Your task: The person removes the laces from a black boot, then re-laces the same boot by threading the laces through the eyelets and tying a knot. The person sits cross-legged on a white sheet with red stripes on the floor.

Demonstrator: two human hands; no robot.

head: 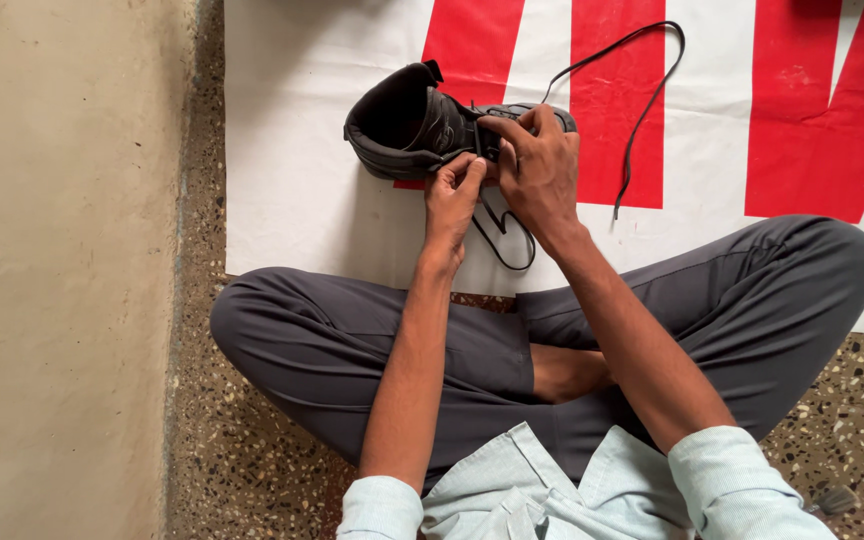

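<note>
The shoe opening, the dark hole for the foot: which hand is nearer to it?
Left. The left hand pinches a lace beside the shoe opening; the right hand is over the laces, farther toward the toe.

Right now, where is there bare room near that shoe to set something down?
Bare sheet lies between its edge and the black shoe, and the speckled floor beside the knee. It is crowded where the left hand and right hand work the lace.

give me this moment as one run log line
left hand: pinching lace | right hand: on boot | boot: on its side on banner
</note>
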